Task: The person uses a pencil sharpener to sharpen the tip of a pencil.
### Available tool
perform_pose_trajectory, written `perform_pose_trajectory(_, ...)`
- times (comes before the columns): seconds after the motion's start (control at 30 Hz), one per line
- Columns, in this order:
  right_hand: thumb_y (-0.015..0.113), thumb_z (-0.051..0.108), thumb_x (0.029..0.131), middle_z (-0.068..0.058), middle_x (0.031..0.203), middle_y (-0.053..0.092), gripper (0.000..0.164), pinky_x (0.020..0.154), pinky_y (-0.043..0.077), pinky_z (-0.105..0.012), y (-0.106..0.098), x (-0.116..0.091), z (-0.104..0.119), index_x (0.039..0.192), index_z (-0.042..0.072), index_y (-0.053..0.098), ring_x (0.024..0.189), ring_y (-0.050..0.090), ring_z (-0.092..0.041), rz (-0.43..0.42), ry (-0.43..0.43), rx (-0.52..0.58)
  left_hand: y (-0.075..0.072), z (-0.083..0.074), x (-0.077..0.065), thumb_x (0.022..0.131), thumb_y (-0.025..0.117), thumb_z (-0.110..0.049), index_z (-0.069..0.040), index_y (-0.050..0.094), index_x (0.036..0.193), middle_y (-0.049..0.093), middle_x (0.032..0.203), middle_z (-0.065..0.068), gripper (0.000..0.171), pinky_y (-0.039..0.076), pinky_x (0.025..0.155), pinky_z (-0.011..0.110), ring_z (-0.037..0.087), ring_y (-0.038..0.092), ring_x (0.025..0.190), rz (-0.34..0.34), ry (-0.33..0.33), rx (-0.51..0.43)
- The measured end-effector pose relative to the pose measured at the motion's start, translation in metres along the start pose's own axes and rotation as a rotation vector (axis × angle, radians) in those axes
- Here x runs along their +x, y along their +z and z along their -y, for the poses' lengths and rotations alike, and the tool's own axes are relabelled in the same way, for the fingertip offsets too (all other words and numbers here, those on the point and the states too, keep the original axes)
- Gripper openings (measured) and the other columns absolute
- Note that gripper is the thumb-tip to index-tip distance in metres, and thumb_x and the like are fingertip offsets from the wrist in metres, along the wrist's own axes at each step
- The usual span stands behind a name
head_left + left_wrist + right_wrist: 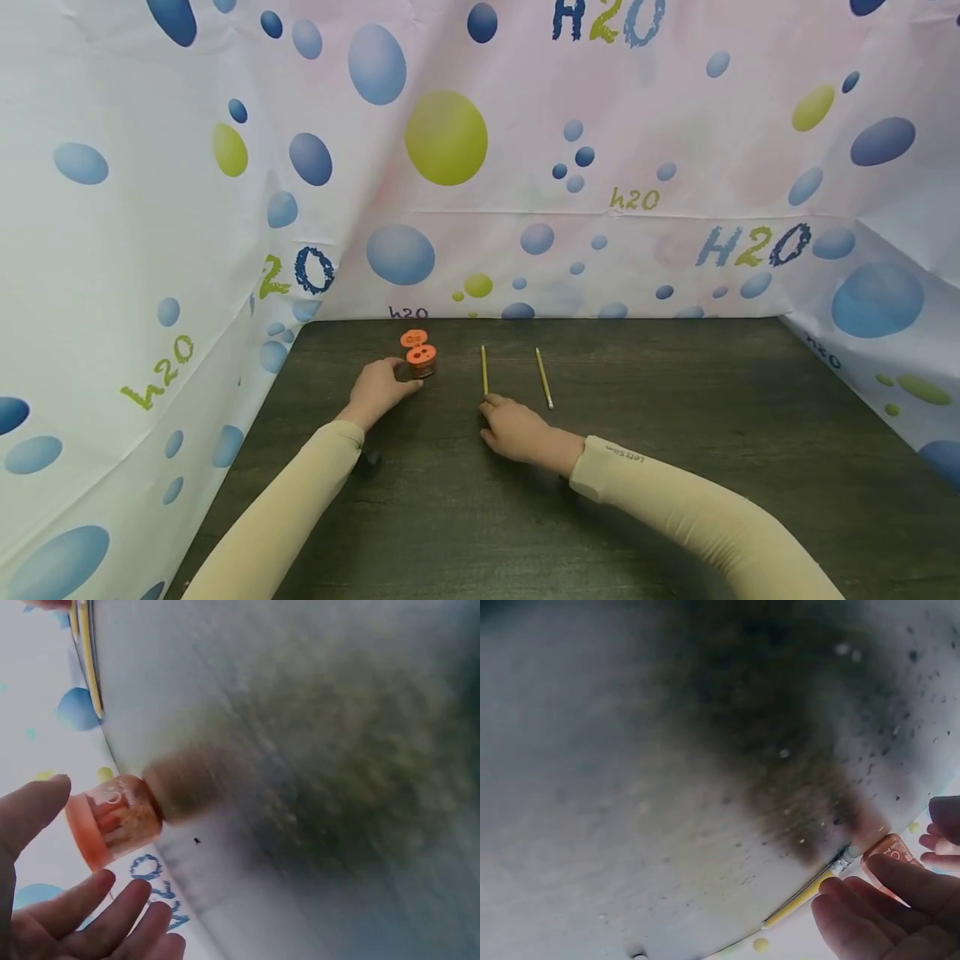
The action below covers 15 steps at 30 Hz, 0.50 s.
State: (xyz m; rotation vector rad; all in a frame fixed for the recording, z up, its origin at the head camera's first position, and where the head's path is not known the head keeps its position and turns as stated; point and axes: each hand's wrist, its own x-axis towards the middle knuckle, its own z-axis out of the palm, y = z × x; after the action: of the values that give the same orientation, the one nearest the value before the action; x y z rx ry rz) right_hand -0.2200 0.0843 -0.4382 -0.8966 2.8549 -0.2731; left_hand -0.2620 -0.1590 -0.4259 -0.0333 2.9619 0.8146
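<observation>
An orange pencil sharpener (422, 358) with a see-through body stands at the back left of the dark table, its round lid flipped up behind it and holes showing on top. My left hand (377, 390) reaches around its near left side. In the left wrist view, thumb and fingers spread on either side of the sharpener (116, 817), with gaps showing. Right of it lies a yellow pencil (484, 369), tip pointing away. My right hand (516, 427) is at its near end, fingertips overlapping it. The right wrist view shows these fingers extended beside the pencil's (799, 901) eraser end.
A second yellow pencil (543, 379) lies to the right, slightly slanted, its white eraser end nearest me. A white sheet (525, 267) printed with blue and green dots hangs behind the table (675, 400) and along both sides.
</observation>
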Motion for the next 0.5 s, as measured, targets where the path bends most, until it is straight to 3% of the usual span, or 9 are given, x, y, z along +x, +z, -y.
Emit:
perform_pose_trajectory(0.3,0.063,0.020,0.103,-0.025,0.153,0.051,0.046,0.112,0.052,-0.048,0.003,-0.001,-0.005,0.140,-0.006,0.057,0.138,0.056,-0.037,0.015,0.023,0.015,0.004,0.000,-0.023,0.094,0.074,-0.039,-0.001,0.054,0.146,0.053,0.152,0.023,0.067,0.045,0.115,0.060,0.042,0.049,0.142,0.053,0.193,0.175)
perform_pose_trajectory(0.5,0.063,0.020,0.102,-0.025,0.152,0.051,0.046,0.111,0.052,-0.049,0.002,-0.002,-0.008,0.140,-0.006,0.057,0.137,0.056,-0.038,0.005,0.028,0.035,0.005,0.003,-0.031,0.094,0.075,-0.038,-0.002,0.057,0.145,0.054,0.151,0.022,0.065,0.044,0.116,0.059,0.042,0.049,0.142,0.073,0.271,0.272)
